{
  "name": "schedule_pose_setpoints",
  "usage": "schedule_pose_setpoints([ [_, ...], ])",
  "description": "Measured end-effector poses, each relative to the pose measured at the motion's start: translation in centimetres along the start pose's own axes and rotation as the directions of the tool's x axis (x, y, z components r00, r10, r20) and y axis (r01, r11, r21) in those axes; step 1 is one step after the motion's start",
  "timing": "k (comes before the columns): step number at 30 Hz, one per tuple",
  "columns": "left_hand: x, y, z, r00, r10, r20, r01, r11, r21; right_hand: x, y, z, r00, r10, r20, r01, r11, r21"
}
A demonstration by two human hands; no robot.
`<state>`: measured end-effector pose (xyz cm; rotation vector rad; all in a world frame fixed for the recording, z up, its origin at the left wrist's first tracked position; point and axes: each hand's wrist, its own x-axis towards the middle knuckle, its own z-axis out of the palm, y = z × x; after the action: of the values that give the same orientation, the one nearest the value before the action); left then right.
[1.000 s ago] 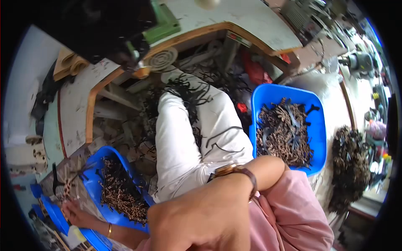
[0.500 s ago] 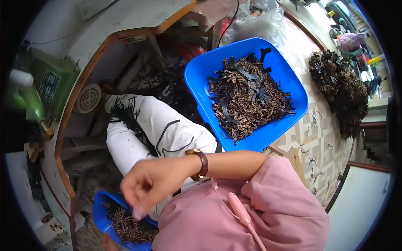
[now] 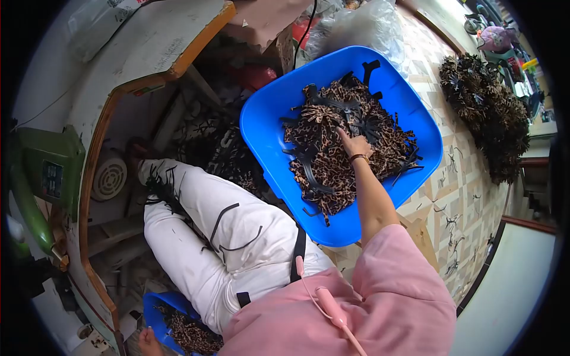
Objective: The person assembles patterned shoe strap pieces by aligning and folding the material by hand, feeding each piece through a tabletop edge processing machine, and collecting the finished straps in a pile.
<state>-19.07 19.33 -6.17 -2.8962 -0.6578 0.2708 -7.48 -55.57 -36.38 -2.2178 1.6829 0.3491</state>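
My right hand point(image 3: 356, 147) reaches into the large blue basin point(image 3: 261, 107) on the right, touching the leopard-print and black cut pieces point(image 3: 332, 127) heaped there. Its thumb is stretched apart; the other fingers are partly hidden against the pieces, near a black strip. At the lower left edge, only part of my left hand point(image 3: 148, 342) shows, beside the smaller blue basin point(image 3: 153, 304) with similar pieces point(image 3: 193, 335). What its fingers do is hidden. Black scraps point(image 3: 225, 222) lie on my white trousers.
A worktable with a wooden edge point(image 3: 89, 249) curves along the left, with a green machine point(image 3: 53, 172) on it. Clear plastic bags point(image 3: 368, 29) sit behind the large basin. A dark pile of pieces point(image 3: 487, 113) lies on the tiled floor point(image 3: 469, 207).
My right hand has moved from in front of my body out into the large basin. The view has turned right, and my left hand has mostly dropped out of sight.
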Motion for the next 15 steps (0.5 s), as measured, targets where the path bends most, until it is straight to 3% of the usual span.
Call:
schedule_pose_setpoints([
  [2,2.3,-5.8,4.1,0.986,-0.167,0.017,0.16,0.905,-0.393,-0.4,-1.1,-1.3,0.994,-0.056,0.092,0.069,0.988,-0.137],
  [3,3.1,-8.0,5.5,0.984,-0.176,0.02,0.17,0.905,-0.389,-0.1,-1.2,-0.8,0.993,-0.062,0.097,0.076,0.987,-0.143],
  [5,3.9,-10.9,7.3,1.0,0.012,0.012,-0.003,0.846,-0.534,0.0,-0.9,0.3,0.978,-0.183,0.098,0.194,0.973,-0.122],
  [7,3.6,-8.8,6.9,0.999,-0.038,0.01,0.039,0.884,-0.466,-2.9,-1.7,0.2,0.98,-0.197,-0.024,0.193,0.976,-0.105],
  [10,2.3,0.9,3.1,0.995,-0.098,0.032,0.103,0.916,-0.389,-5.1,-2.7,-0.3,0.983,-0.179,-0.037,0.174,0.979,-0.108],
  [12,2.2,2.5,2.2,0.993,-0.107,0.059,0.121,0.92,-0.374,-4.6,-2.3,1.1,0.944,-0.324,-0.055,0.314,0.939,-0.143],
  [13,2.5,2.6,2.9,0.996,-0.082,0.016,0.082,0.919,-0.387,-3.7,-2.3,1.0,0.968,-0.251,0.024,0.252,0.966,-0.054],
  [15,2.8,2.8,3.4,0.998,-0.059,-0.025,0.044,0.912,-0.407,-2.5,-2.0,-0.3,0.955,-0.258,0.148,0.252,0.966,0.061],
])
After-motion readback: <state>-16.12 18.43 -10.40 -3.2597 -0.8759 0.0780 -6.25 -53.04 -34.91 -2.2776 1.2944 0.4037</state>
